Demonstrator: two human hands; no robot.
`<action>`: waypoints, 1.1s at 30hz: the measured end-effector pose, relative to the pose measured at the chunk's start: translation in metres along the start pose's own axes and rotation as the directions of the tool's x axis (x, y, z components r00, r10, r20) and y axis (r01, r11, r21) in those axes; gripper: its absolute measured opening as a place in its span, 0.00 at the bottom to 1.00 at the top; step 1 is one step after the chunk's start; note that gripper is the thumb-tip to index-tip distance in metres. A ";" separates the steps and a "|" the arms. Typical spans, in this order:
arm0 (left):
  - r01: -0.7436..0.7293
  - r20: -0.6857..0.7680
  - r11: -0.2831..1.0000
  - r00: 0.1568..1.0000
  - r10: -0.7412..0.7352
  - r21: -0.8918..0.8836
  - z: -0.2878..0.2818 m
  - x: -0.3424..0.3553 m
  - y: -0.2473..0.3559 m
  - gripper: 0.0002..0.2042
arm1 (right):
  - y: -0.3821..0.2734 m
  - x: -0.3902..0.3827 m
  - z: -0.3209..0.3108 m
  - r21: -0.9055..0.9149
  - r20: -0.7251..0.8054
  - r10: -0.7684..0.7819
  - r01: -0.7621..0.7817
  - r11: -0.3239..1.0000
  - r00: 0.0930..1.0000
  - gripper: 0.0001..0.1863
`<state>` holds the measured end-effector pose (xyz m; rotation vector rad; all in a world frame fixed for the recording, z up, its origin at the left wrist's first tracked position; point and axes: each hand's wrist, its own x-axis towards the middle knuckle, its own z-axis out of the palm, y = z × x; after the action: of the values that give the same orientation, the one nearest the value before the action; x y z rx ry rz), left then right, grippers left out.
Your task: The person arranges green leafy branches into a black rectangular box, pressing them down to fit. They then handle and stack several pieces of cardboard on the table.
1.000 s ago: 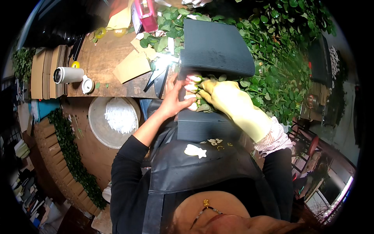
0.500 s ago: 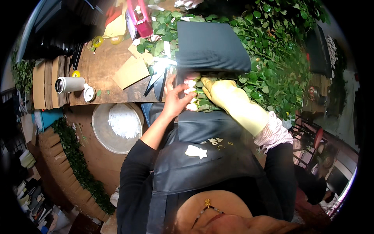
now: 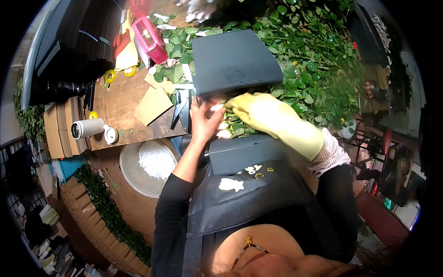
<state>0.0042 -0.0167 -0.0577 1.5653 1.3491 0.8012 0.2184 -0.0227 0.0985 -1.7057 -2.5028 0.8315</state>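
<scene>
The wooden table (image 3: 110,102) lay heaped with leafy stems (image 3: 309,87) toward the right, and pale roses (image 3: 224,125) sat between two dark ridged panels (image 3: 235,60) before me. My bare left hand (image 3: 203,120) curved its fingers against the blooms, though whether it gripped one I could not tell; my right hand (image 3: 272,115), in a yellow glove, lay over the stalks just beside the heads, its hold hidden too. I judged the step to be evening up the heads, which called for light fingertips and steady stalks. My black apron (image 3: 249,203) bore pale printed shapes; I made out no brand or label
</scene>
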 end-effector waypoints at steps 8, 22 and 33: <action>-0.030 0.014 0.997 0.999 0.031 -0.076 -0.001 -0.001 0.004 0.16 | 0.006 0.017 0.010 0.041 0.072 0.047 -0.050 0.998 0.996 0.23; -0.120 -0.044 0.991 0.991 0.123 0.062 0.001 0.003 -0.006 0.16 | 0.030 -0.021 -0.070 0.402 -0.572 0.389 -0.167 0.900 0.722 0.16; 0.012 0.072 1.000 0.997 -0.012 -0.008 -0.008 0.002 0.007 0.15 | 0.107 -0.061 -0.068 0.266 -0.302 -0.316 0.398 0.878 0.899 0.21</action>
<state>0.0001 -0.0136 -0.0485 1.5633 1.3004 0.7355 0.3562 -0.0181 0.1293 -1.1143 -2.2558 0.8651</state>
